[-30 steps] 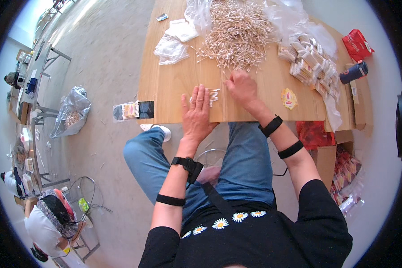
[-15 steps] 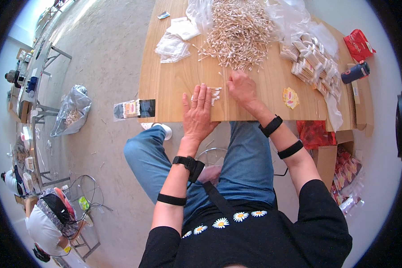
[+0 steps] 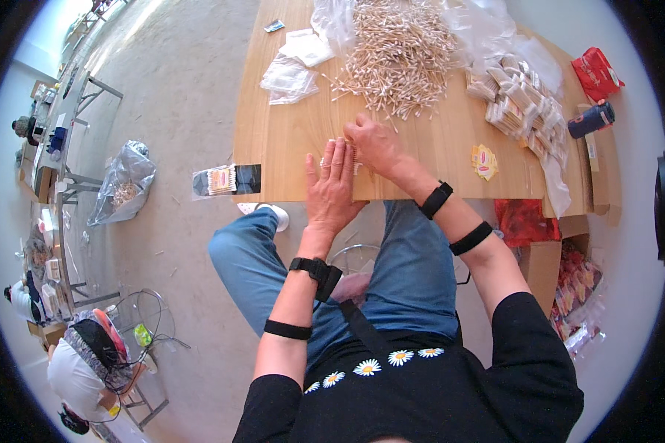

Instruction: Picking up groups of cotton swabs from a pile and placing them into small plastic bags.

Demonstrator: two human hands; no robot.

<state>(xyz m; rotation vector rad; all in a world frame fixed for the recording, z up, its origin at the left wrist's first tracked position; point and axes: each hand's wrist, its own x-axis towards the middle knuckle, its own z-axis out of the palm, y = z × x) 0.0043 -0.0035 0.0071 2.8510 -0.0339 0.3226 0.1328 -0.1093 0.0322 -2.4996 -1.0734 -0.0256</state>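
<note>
My left hand [image 3: 330,184] lies flat on the wooden table [image 3: 281,144] with its fingers stretched out, over a small row of cotton swabs [image 3: 357,169]. Only a few swab ends show beside its fingers. Curled closed, my right hand [image 3: 379,148] rests against the far end of that row, touching or nearly touching my left fingertips. What its fingers pinch, if anything, is hidden. A large heap of loose cotton swabs [image 3: 399,59] lies beyond both hands. Off to the right is a small fanned stack of yellow and white cards [image 3: 484,162].
A packet of swabs [image 3: 221,179] lies on a black pad [image 3: 250,179] at the table's left edge. Clear bags [image 3: 288,79] lie at the back left. Packed swab bundles [image 3: 521,103], a dark bottle [image 3: 591,119] and a red bag [image 3: 597,74] occupy the right side.
My right hand has moved left, from beside the row of swabs to its far end by my left fingertips. My left hand stays flat in place.
</note>
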